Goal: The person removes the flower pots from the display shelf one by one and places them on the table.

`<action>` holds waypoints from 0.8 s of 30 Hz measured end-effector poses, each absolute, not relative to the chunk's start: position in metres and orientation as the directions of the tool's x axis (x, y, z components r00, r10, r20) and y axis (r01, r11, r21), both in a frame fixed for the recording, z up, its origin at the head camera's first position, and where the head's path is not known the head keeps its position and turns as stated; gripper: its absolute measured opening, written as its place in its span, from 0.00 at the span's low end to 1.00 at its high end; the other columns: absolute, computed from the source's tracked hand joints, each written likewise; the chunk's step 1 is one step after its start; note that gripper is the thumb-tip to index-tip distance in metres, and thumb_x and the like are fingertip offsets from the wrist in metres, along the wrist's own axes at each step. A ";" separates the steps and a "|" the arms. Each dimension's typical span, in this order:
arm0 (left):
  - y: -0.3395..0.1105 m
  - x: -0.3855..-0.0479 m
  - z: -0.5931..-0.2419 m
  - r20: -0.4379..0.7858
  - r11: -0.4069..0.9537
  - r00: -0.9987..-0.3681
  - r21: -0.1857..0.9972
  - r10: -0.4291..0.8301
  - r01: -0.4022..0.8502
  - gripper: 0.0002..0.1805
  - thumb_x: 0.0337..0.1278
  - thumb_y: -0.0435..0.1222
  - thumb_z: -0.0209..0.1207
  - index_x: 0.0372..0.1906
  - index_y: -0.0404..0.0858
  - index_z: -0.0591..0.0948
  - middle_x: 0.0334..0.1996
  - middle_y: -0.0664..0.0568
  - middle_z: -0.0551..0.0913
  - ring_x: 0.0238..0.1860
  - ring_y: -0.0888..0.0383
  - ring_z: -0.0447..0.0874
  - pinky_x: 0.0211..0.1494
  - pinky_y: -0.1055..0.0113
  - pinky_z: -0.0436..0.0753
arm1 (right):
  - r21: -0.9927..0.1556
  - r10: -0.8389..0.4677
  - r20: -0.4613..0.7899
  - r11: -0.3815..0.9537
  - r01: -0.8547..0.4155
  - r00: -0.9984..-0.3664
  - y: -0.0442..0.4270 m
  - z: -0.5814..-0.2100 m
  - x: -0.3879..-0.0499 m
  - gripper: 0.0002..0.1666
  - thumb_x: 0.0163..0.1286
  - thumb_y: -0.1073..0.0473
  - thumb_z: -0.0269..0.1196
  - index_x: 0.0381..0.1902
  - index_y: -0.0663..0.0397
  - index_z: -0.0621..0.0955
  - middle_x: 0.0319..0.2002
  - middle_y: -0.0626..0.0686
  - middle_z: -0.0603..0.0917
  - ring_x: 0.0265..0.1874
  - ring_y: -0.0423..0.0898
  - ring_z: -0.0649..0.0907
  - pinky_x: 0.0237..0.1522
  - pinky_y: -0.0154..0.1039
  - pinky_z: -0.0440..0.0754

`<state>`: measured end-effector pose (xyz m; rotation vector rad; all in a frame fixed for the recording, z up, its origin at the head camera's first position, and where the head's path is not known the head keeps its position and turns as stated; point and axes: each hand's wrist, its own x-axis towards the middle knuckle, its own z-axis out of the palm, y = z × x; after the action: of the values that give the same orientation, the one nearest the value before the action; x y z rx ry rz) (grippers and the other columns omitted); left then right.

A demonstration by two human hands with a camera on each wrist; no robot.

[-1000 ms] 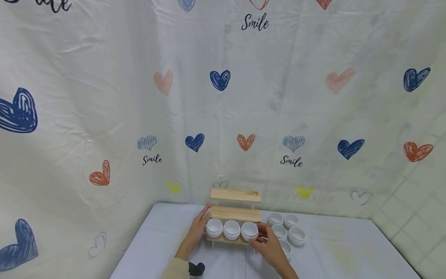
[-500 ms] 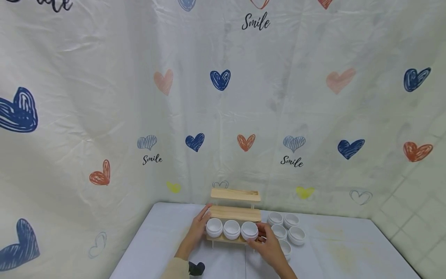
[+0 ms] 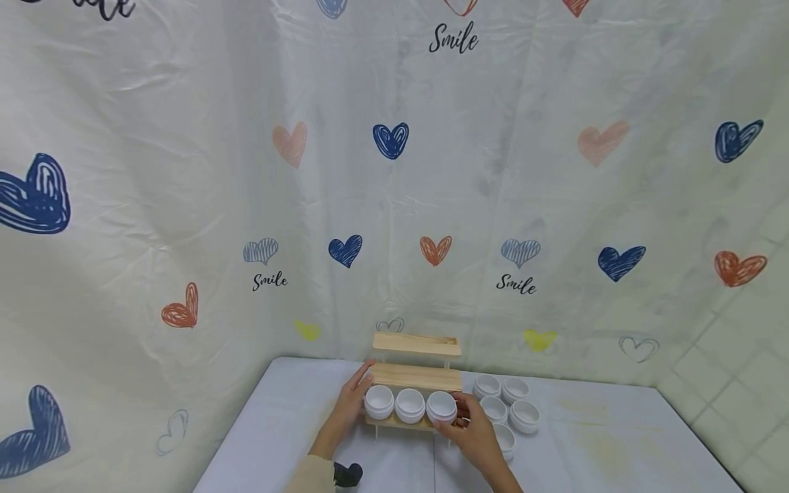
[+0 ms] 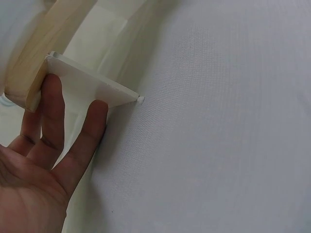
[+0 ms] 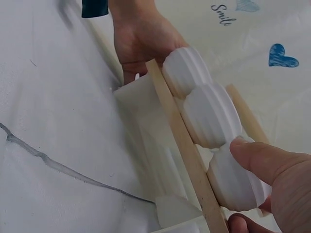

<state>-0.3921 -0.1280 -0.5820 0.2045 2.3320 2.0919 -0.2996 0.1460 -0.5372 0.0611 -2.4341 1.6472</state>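
A tiered wooden rack point(image 3: 416, 376) with pale side supports stands at the table's back. Along its lowest shelf sit three small white ribbed bowls in a row: left point(image 3: 379, 402), middle point(image 3: 409, 406) and right point(image 3: 441, 407). My right hand point(image 3: 477, 437) pinches the right bowl, thumb across its near side; in the right wrist view that bowl point(image 5: 232, 180) rests against the middle one. At the rack's left end is my left hand point(image 3: 346, 414). Its fairly straight fingers touch the white side support point(image 4: 85, 80) and reach behind the wooden shelf point(image 4: 36, 58) in the left wrist view.
Several more white bowls point(image 3: 525, 416) stand on the white-covered table point(image 3: 585, 452) just right of the rack. A curtain printed with hearts point(image 3: 394, 205) hangs close behind. A dark heart-shaped mark point(image 3: 348, 475) lies near the left sleeve point(image 3: 313, 474).
My right hand has shifted very slightly left at the right bowl. The left hand, the rack and the other bowls look unmoved.
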 end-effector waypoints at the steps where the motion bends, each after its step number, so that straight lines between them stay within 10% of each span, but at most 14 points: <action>1: -0.128 -0.392 -0.582 0.086 0.106 -0.992 0.990 0.097 0.096 0.34 0.67 0.66 0.51 0.75 0.64 0.68 0.82 0.53 0.57 0.83 0.40 0.50 0.79 0.30 0.52 | -0.913 0.080 0.189 0.381 -0.145 -0.979 0.146 -0.537 -0.300 0.40 0.53 0.59 0.80 0.62 0.60 0.77 0.50 0.57 0.85 0.50 0.46 0.83 0.46 0.27 0.82; 24: -0.126 -0.394 -0.582 0.089 0.136 -0.993 0.986 0.078 0.099 0.36 0.68 0.67 0.50 0.76 0.62 0.67 0.82 0.51 0.59 0.82 0.39 0.52 0.79 0.30 0.54 | -0.908 0.109 0.183 0.400 -0.126 -0.977 0.147 -0.540 -0.299 0.40 0.53 0.57 0.81 0.62 0.56 0.77 0.53 0.56 0.85 0.54 0.48 0.83 0.49 0.29 0.82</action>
<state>-0.3936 -0.1258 -0.5820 0.1851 2.3799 2.0672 -0.2990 0.1472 -0.5402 0.0145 -2.4422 1.6127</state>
